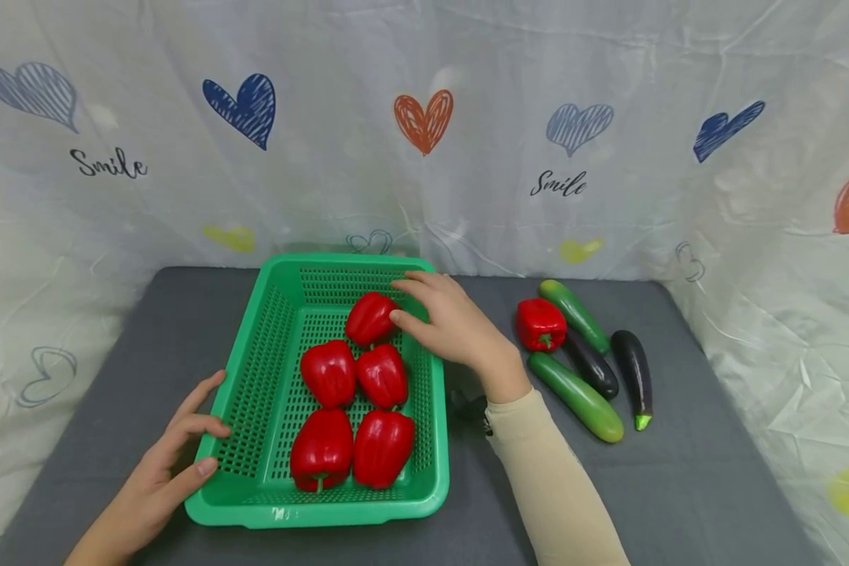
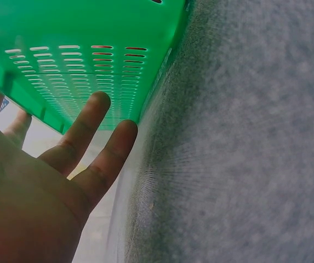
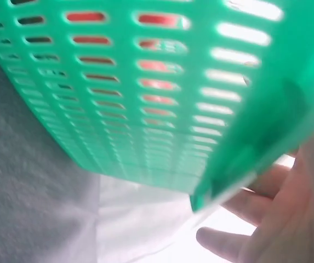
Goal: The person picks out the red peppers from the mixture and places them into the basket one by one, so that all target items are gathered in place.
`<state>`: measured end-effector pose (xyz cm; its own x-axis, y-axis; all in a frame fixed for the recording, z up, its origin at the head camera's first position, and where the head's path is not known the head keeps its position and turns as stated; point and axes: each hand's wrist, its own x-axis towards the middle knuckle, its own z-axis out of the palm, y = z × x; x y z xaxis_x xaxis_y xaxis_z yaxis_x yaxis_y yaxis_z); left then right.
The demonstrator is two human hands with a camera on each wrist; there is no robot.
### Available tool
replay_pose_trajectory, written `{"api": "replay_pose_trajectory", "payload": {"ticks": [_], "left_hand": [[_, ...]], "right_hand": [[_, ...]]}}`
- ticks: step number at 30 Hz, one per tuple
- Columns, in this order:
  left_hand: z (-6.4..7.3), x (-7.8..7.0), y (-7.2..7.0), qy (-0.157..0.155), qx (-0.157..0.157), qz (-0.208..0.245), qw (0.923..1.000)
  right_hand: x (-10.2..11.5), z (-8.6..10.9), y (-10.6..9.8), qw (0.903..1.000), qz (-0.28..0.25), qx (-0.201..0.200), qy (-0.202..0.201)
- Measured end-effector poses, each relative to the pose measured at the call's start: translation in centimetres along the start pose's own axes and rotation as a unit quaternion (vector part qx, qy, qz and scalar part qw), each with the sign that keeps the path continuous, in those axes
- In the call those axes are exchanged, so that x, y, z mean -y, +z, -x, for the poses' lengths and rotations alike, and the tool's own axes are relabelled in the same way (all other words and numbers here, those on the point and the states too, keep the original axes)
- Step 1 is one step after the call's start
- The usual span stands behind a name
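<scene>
A green plastic basket [image 1: 325, 515] holds several red bell peppers [image 1: 328, 373]. My left hand [image 1: 159, 464] is at the basket's left side, its thumb and fingertips at the rim. In the left wrist view, the left fingers [image 2: 80, 129] are spread along the basket's slotted outer wall [image 2: 91, 27]. My right hand [image 1: 449, 318] reaches over the right rim near the back. Its thumb tip is beside the rearmost bell pepper [image 1: 369, 318], with the other fingers extended above the basket. The right wrist view has the right hand [image 3: 277, 219] partly behind the rim; the pepper contact is hidden there.
Right of the basket, another red bell pepper [image 1: 541, 324] lies beside two green cucumber-like vegetables [image 1: 576, 397] and two dark eggplants [image 1: 633, 373]. A grey cloth [image 1: 686, 487] covers the table. Behind it hangs a white curtain [image 1: 495, 118] printed with hearts.
</scene>
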<state>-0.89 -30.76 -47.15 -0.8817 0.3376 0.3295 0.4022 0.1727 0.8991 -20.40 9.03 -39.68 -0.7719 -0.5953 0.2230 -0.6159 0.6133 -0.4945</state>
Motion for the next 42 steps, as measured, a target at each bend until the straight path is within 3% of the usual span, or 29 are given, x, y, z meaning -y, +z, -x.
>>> {"api": "replay_pose_trajectory", "payload": {"ticks": [8,15,25,35,42], "left_hand": [[0.3,0.1,0.0,-0.027,0.002,-0.003,0.9996],[0.0,0.0,0.0,-0.012,0.005,0.013,0.9998],[0.1,0.2,-0.1,-0.027,0.003,-0.004,0.9996],[0.1,0.3,-0.2,-0.019,0.003,0.008,0.9998],[0.0,0.3,-0.1,-0.011,0.004,0.009,0.9999]], "right_hand": [[-1.3,1.0,-1.8,0.9992,-0.030,-0.013,0.023],[-3.0,2.0,-3.9,0.9971,-0.033,-0.025,0.064],[-5.8,4.3,-6.2,0.9872,-0.037,-0.009,0.155],[-7.7,5.7,-7.7,0.9809,-0.045,-0.012,0.189],[-8.7,6.9,-8.5,0.9713,-0.047,-0.001,0.233]]}}
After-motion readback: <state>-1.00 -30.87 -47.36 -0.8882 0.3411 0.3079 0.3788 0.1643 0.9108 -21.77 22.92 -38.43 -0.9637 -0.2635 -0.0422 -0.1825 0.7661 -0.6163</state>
